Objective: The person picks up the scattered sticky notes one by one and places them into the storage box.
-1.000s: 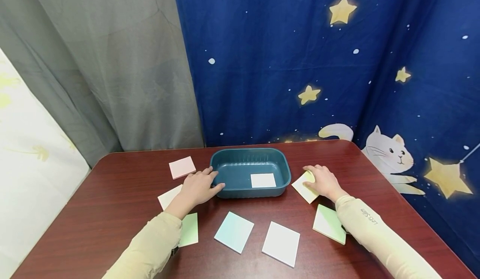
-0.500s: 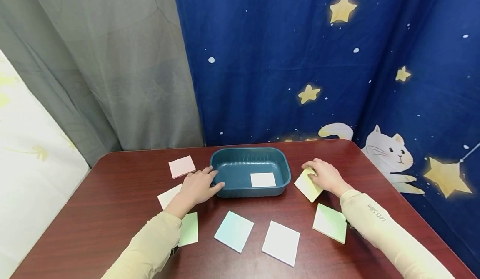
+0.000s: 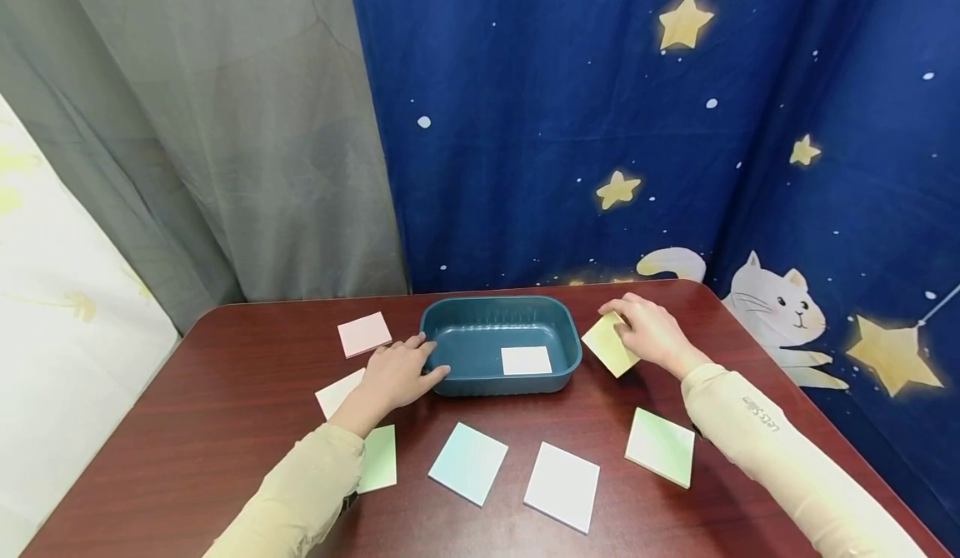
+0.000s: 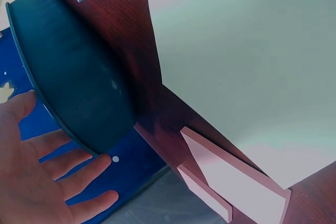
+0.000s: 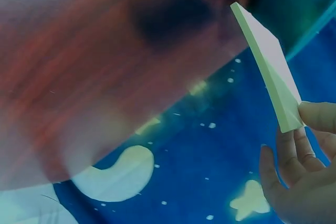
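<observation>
My right hand (image 3: 651, 333) pinches a pale yellow sticky note pad (image 3: 609, 345) between thumb and fingers, tilted and raised over the table beside the right end of the teal bin (image 3: 487, 385). In the right wrist view the pad (image 5: 270, 72) shows its thin edge, with the thumb on one face. My left hand (image 3: 397, 373) rests at the bin's left rim, fingers loosely extended; in the left wrist view the fingertips (image 4: 102, 162) lie along that rim. Inside the bin lies a white rectangle (image 3: 527, 361).
Around the bin on the dark red table (image 3: 247, 425) lie a pink pad (image 3: 364, 335), a cream pad (image 3: 339, 393), a green pad (image 3: 379, 460), a light blue pad (image 3: 468, 463), a white pad (image 3: 562, 486) and a green-and-white pad (image 3: 660, 448). Curtains hang behind.
My right hand has lifted the yellow pad off the table, moving it away from me and tilting it toward the bin. The left hand stays at the rim.
</observation>
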A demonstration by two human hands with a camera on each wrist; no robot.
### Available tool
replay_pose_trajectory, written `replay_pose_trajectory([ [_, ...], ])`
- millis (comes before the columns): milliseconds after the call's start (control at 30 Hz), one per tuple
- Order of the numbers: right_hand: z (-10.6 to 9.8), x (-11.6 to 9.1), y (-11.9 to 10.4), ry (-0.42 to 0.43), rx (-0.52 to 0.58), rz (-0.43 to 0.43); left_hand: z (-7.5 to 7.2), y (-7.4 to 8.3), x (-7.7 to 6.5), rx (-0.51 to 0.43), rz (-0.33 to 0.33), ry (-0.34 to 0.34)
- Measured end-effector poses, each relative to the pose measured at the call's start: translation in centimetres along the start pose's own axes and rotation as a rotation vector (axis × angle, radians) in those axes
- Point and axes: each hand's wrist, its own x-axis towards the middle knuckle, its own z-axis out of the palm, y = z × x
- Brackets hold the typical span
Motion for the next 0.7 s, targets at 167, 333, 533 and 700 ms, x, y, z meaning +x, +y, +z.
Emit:
replay_pose_trajectory([
  [167, -0.6, 0.8, -0.6, 0.019, -0.021, -0.024, 0.0, 0.1, 0.0, 0.004, 0.004, -0.003],
  [333, -1.4, 1.3, -1.2, 0.036, -0.028, -0.039, 0.0, 0.1, 0.0, 0.005, 0.005, -0.004],
  [533, -2.1, 1.9, -2.1, 0.077, -0.024, -0.085, 0.0, 0.1, 0.1, 0.004, 0.003, -0.002],
  [700, -2.5, 2.7, -3.3, 0.097, -0.013, -0.137, 0.0, 0.1, 0.0, -0.003, 0.000, -0.003],
])
